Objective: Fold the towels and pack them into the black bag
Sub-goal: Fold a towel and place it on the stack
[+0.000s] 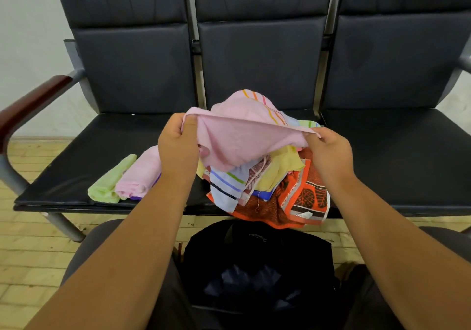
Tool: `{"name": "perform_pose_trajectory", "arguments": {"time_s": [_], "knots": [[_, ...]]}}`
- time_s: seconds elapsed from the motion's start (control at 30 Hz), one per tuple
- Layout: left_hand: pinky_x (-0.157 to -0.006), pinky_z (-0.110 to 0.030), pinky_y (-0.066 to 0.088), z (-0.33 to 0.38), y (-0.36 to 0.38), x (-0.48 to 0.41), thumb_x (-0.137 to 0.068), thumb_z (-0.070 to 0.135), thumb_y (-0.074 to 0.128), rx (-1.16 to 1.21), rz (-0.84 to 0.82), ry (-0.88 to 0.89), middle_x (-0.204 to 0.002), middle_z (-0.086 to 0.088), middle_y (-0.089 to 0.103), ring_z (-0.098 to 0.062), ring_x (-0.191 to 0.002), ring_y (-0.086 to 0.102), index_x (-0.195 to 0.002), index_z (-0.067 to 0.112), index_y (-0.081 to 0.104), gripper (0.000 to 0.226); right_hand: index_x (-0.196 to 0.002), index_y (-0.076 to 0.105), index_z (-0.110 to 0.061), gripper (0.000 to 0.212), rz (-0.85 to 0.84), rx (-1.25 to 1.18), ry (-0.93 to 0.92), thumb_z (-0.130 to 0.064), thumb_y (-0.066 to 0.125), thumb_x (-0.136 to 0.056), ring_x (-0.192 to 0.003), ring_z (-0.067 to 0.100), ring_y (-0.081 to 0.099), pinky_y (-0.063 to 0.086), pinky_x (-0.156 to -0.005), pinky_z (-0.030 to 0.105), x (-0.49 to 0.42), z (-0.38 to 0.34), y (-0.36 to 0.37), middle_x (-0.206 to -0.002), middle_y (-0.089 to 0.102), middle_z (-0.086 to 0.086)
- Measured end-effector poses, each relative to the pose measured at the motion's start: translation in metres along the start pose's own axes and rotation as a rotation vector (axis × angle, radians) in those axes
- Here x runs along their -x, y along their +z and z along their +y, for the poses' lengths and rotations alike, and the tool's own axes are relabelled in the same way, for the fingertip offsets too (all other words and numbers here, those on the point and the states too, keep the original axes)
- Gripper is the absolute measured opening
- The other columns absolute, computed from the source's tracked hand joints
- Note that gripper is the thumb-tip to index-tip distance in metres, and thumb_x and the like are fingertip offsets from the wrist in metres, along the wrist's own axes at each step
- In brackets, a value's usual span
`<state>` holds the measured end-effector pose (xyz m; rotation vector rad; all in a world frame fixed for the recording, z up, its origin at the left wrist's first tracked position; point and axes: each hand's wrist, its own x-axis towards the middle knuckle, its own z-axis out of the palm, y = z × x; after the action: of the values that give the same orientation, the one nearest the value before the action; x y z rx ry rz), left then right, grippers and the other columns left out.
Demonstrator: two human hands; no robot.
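A black bag (pixel 257 243) is seen standing open on the wooden floor (pixel 33 253) between the seated person's knees, its dark lining exposed and no towel visible inside. Above it, both forearms are extended toward the desk (pixel 395 156), a row of black padded seats used as a work surface. A pink towel (pixel 244 141) is held in the air between the two hands. One end of its top edge is pinched by the left hand (pixel 178 143) and the other by the right hand (pixel 331 151), so that the hands are set well apart and the edge is drawn nearly taut while the rest of the cloth sags below. Beneath and behind the raised towel, an unsorted pile (pixel 280 176) of towels is heaped on the middle seat, with an orange patterned cloth (pixel 311 197) spilling over the front edge, just above the bag. To the left, a folded green towel (pixel 112 179) and a folded pink towel (pixel 140 174) are laid side by side, touching, with a purple edge showing under the latter. The step in hand is judged to be the opening-out of another towel ahead of its first fold; packing is not yet begun. For the next move, the two pinched corners would need to be brought together evenly, or the towel laid flat on a bare part of the desk, so that the sagging middle is not caught in the pile.
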<state>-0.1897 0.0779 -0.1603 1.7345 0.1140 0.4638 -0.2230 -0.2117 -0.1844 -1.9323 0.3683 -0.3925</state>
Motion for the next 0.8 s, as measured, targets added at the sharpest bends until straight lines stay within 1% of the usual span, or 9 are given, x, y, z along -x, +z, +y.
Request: {"name": "perform_pose_trajectory", "arguments": {"time_s": [0.07,0.1,0.17,0.23,0.37,0.47,0.57,0.67,0.8], "knots": [[-0.059,-0.033,0.041,-0.002,-0.005,-0.002,-0.099,0.032,0.061,0.028,-0.009,-0.039,-0.076,-0.009,0.052,-0.015,-0.069,0.045,-0.09,0.002,0.061,0.032,-0.106,0.074,-0.035,0.024,0.054,-0.098,0.01,-0.03,0.051,-0.109,-0.088,0.019,0.077,0.064,-0.076,0.042,0.006,-0.011,-0.004,-0.094,0.077,-0.006],[-0.061,-0.035,0.044,0.001,-0.007,-0.001,-0.098,0.031,0.064,0.039,-0.02,-0.06,-0.078,-0.01,0.059,-0.016,-0.07,0.049,-0.092,0.006,0.067,0.027,-0.109,0.073,-0.033,0.025,0.07,-0.175,0.016,-0.028,0.049,-0.11,-0.089,0.019,0.078,0.066,-0.078,0.043,0.009,-0.019,-0.005,-0.099,0.078,-0.005],[-0.068,-0.039,0.053,0.005,-0.01,0.002,-0.101,0.03,0.065,0.047,-0.048,-0.095,-0.088,-0.001,0.072,-0.015,-0.076,0.059,-0.099,0.023,0.078,0.014,-0.116,0.069,-0.027,0.025,0.08,-0.354,0.046,-0.026,0.045,-0.112,-0.09,0.019,0.08,0.067,-0.082,0.046,0.015,-0.035,-0.004,-0.106,0.078,-0.002],[-0.068,-0.041,0.054,0.014,-0.013,0.005,-0.104,0.033,0.063,0.1,-0.061,-0.151,-0.088,0.0,0.072,-0.017,-0.073,0.06,-0.102,0.034,0.079,0.017,-0.118,0.066,-0.022,0.024,0.096,-0.433,0.033,-0.024,0.042,-0.114,-0.092,0.018,0.081,0.067,-0.084,0.043,0.022,-0.054,-0.003,-0.108,0.078,0.001],[-0.078,-0.046,0.064,0.043,-0.015,0.009,-0.107,0.034,0.063,0.308,-0.085,-0.249,-0.094,-0.011,0.078,-0.034,-0.078,0.073,-0.109,0.025,0.078,0.017,-0.119,0.064,-0.01,0.026,0.126,-0.572,-0.072,-0.021,0.041,-0.114,-0.095,0.021,0.08,0.066,-0.087,0.039,0.032,-0.094,-0.007,-0.106,0.079,0.011],[-0.081,-0.04,0.067,0.075,-0.02,0.015,-0.109,0.032,0.062,0.413,-0.08,-0.234,-0.103,-0.009,0.081,-0.024,-0.091,0.08,-0.117,0.02,0.075,0.019,-0.113,0.068,-0.019,0.025,0.158,-0.482,-0.177,-0.028,0.045,-0.112,-0.099,0.018,0.078,0.065,-0.091,0.045,0.035,-0.114,-0.014,-0.106,0.079,0.003],[-0.09,-0.04,0.065,0.107,-0.027,0.009,-0.11,0.029,0.061,0.495,-0.084,-0.169,-0.112,-0.011,0.079,-0.024,-0.102,0.079,-0.119,0.016,0.073,0.02,-0.104,0.07,-0.031,0.022,0.176,-0.376,-0.268,-0.035,0.049,-0.109,-0.1,0.014,0.075,0.064,-0.093,0.048,0.035,-0.138,-0.025,-0.105,0.077,-0.005],[-0.096,-0.044,0.064,0.144,-0.035,-0.004,-0.109,0.028,0.063,0.541,-0.068,-0.095,-0.117,-0.011,0.078,-0.025,-0.105,0.079,-0.121,0.016,0.073,0.02,-0.102,0.073,-0.029,0.022,0.23,-0.337,-0.293,-0.038,0.053,-0.106,-0.097,0.012,0.073,0.063,-0.092,0.048,0.03,-0.17,-0.041,-0.1,0.075,-0.008],[-0.095,-0.043,0.064,0.193,-0.044,-0.019,-0.108,0.027,0.064,0.57,-0.048,0.031,-0.119,-0.013,0.077,-0.027,-0.105,0.079,-0.12,0.017,0.072,0.018,-0.105,0.072,-0.023,0.023,0.305,-0.333,-0.345,-0.035,0.052,-0.106,-0.092,0.008,0.069,0.06,-0.083,0.028,0.023,-0.214,-0.066,-0.1,0.074,-0.007]]}}
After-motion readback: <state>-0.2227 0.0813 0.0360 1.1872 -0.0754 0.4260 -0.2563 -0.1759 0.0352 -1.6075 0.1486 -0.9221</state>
